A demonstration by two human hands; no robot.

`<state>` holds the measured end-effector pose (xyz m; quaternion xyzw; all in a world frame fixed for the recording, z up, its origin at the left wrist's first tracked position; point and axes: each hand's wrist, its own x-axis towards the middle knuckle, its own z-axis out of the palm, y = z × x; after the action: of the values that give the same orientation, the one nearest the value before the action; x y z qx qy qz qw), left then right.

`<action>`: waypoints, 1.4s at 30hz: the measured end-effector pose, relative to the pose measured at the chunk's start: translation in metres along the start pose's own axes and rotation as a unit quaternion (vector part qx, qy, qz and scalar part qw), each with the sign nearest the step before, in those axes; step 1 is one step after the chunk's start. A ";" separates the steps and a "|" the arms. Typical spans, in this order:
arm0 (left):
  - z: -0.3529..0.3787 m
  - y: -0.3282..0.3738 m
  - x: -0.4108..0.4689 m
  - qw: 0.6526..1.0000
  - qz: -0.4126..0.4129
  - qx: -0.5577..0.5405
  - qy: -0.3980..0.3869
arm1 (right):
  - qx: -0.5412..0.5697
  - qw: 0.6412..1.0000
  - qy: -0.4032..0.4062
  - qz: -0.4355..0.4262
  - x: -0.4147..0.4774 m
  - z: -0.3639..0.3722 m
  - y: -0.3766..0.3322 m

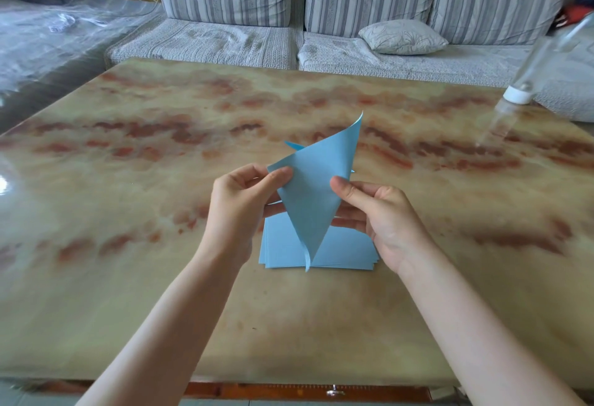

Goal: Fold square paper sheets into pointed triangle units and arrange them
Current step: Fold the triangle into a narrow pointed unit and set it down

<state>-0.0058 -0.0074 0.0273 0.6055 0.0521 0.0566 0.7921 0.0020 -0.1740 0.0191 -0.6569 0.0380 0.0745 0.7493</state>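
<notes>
My left hand (pixel 238 200) and right hand (pixel 379 213) pinched the sheet (pixel 311 193) above the six-o'clock stack (pixel 347 251); seemingly unmatched corners risked a crooked crease.

Table (pixel 160 180): glossy marbled top, beige with red-brown veining. A reddish wooden rail is seen under the near edge. Places are given from the grip on the held sheet (pixel 316 193).

- Directly under the grip: a stack of blue paper (pixel 347 251) is laid flat on the top. Its edges are slightly fanned at the near right corner, and its far part is covered from view.
- Just beyond the grip: blue paper tips (pixel 294 145) are seen on the top, the rest hidden, so their shape cannot be told.
- Well right of and beyond the grip: a clear bottle (pixel 546 52), blurred, is set with its white cap (pixel 518 94) down near the far right edge. It is mirrored in the gloss.
</notes>
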 end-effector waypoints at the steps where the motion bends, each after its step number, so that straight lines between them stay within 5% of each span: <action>1: 0.000 0.000 0.000 1.000 0.000 -0.001 0.002 | -0.001 1.000 -0.009 0.005 0.000 0.000 0.000; 14: 0.001 0.001 -0.003 0.999 -0.011 -0.043 0.009 | -0.023 0.999 0.006 -0.023 -0.002 -0.002 0.003; 25: -0.006 0.009 0.004 0.991 -0.119 0.015 -0.060 | -0.074 0.997 0.006 -0.027 -0.002 -0.003 0.001; 33: -0.005 0.011 -0.002 0.978 -0.079 0.175 -0.080 | -0.164 0.985 -0.040 -0.036 -0.008 0.001 -0.002; 42: -0.001 0.008 -0.008 0.991 -0.046 0.123 -0.030 | -0.167 0.983 -0.077 -0.019 -0.011 0.001 -0.005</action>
<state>-0.0138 -0.0058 0.0354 0.6969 0.0628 -0.0049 0.7144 -0.0078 -0.1740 0.0259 -0.7659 -0.0450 0.1160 0.6308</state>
